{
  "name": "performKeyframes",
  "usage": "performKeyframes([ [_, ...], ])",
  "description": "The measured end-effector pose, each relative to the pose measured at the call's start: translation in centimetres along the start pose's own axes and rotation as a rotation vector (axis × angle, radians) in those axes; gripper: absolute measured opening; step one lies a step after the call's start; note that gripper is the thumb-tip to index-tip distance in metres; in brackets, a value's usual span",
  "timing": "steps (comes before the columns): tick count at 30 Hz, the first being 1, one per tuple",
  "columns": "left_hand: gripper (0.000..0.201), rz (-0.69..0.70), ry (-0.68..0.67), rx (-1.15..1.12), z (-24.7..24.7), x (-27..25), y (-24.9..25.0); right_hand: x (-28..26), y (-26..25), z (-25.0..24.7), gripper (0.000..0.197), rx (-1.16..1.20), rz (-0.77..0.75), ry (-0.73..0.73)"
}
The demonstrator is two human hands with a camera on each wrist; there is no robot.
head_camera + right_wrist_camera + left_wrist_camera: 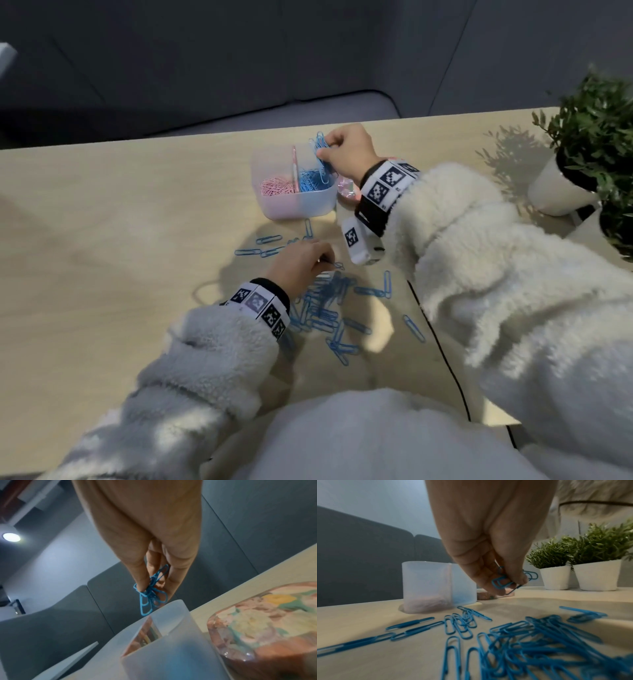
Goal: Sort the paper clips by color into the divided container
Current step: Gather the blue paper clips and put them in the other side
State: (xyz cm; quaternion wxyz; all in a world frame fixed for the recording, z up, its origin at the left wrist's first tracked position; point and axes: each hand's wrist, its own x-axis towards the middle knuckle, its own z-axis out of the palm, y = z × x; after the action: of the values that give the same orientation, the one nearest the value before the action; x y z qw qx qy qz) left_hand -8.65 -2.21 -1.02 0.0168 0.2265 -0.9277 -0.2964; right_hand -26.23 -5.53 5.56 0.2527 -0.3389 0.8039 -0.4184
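Two hands: both pinching blue clips.
Right hand point(346, 150): fingertips closed on a bunch of blue clips point(150, 595), hanging just above the container point(294, 205), over its blue side.
Left hand point(301, 263): fingers curled round a few clips point(500, 581), above the loose clips point(325, 308) on the table point(120, 240).
Container: pink clips point(277, 186) left of the divider, blue clips right.

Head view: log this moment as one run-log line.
right hand: holds blue clips over divided container | left hand: pinches blue clips at table pile | pink compartment filled
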Motion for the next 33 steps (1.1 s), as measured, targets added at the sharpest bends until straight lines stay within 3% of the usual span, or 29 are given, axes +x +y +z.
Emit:
performKeyframes([
  [3, 0.008, -0.066, 0.077, -0.085, -1.2, 0.2, -0.2, 0.7, -0.3, 0.8, 0.023, -0.125, 0.042, -0.099],
  [6, 0.006, -0.125, 0.174, -0.169, -3.1, 1.2, 0.0, 0.4, -0.2, 0.6, 0.026, -0.152, 0.044, -0.15],
  [12, 0.008, -0.253, 0.335, -0.236, -6.7, 6.6, -0.2, -3.1, 1.6, -2.3, 0.019, 0.2, 0.075, -0.053],
  [15, 0.011, -0.324, 0.322, -0.078, -8.5, 9.7, -0.3, -6.3, 3.5, -4.3, 0.027, 0.326, 0.092, -0.116],
  [18, 0.013, -0.343, 0.284, 0.059, -9.5, 11.8, 0.0, -9.0, 6.0, -6.0, 0.017, 0.351, 0.128, -0.162],
  [22, 0.02, -0.347, 0.194, 0.085, -9.1, 12.6, -0.2, -12.0, 10.2, -7.6, 0.028, 0.147, 0.169, -0.196],
  [25, 0.024, -0.276, 0.175, 0.094, -8.6, 11.4, 0.0, -14.0, 13.1, -8.8, 0.032, -0.195, 0.122, -0.251],
  [27, 0.024, -0.159, 0.209, 0.105, -7.7, 9.6, 0.6, -15.3, 14.3, -9.6, 0.029, -0.39, 0.121, -0.293],
  [29, 0.022, 0.001, 0.215, 0.082, -6.1, 6.6, 1.4, -16.8, 15.4, -9.8, 0.03, -0.437, 0.138, -0.35],
  [31, 0.016, 0.098, 0.059, 0.077, -4.0, 3.5, 1.7, -18.1, 16.2, -9.3, 0.032, -0.446, 0.149, -0.39],
  [33, 0.017, 0.1, -0.162, 0.091, -1.8, 0.9, 1.6, -19.1, 16.7, -8.3, 0.035, -0.469, 0.132, -0.39],
])
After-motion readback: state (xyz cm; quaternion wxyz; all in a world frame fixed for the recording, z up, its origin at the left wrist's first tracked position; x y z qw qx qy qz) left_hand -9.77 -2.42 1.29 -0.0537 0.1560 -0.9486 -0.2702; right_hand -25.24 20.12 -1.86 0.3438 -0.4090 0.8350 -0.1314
